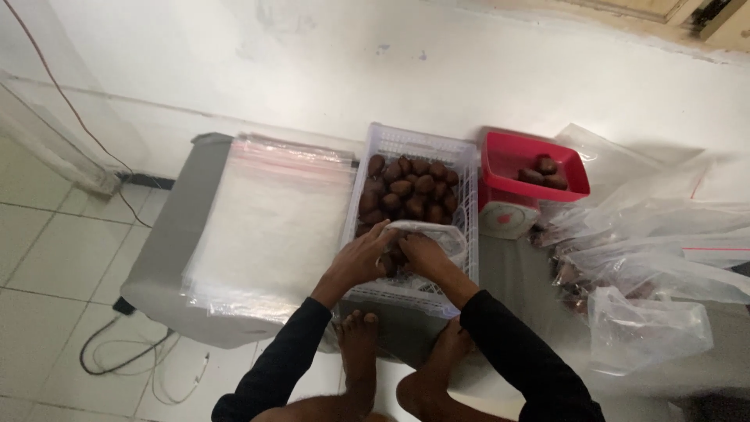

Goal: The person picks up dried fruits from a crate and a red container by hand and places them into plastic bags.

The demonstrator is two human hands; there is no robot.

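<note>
Stack [266, 227]: empty clear bags, left of crate; slippery, could slide off.
Crate [461, 203]: white, centre, full of brown fruit [410, 187].
Bag [437, 233]: over crate's near end; thin film may tear or spill.
Left hand [361, 258]: closed on bag's mouth.
Right hand [426, 254]: gripping bag's other edge.

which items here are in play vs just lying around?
In play:
left hand and right hand, both on clear bag
white basket of brown fruits

Lying about:
stack of clear bags
red scale tray
filled bags
floor cables
</note>
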